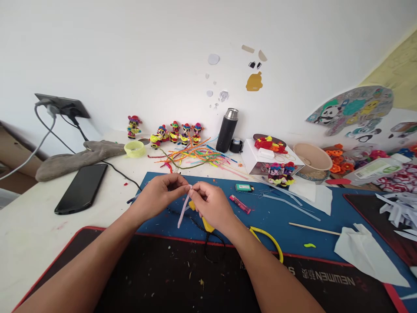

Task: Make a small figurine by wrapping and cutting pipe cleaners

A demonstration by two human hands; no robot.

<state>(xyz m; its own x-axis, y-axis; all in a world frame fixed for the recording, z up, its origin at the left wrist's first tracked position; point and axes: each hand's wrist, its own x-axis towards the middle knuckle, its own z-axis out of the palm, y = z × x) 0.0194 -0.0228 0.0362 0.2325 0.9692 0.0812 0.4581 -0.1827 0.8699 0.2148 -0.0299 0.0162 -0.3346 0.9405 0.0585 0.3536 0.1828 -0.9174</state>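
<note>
My left hand and my right hand meet above the blue mat, fingertips pinched together. Between them is a pale pink pipe cleaner, its tail hanging down toward the mat. Its upper end is mostly covered by my fingers. Both hands are closed on it. Under my right hand lies a yellow tool with a black cord, partly hidden. A yellow loop-shaped handle shows beside my right forearm. To the right of that hand are a pink lighter and a small green-and-black item.
Several pipe-cleaner figures stand along the wall behind loose coloured pipe cleaners. A black thermos stands near a white box. A phone lies left. Tissue and a wooden stick lie right.
</note>
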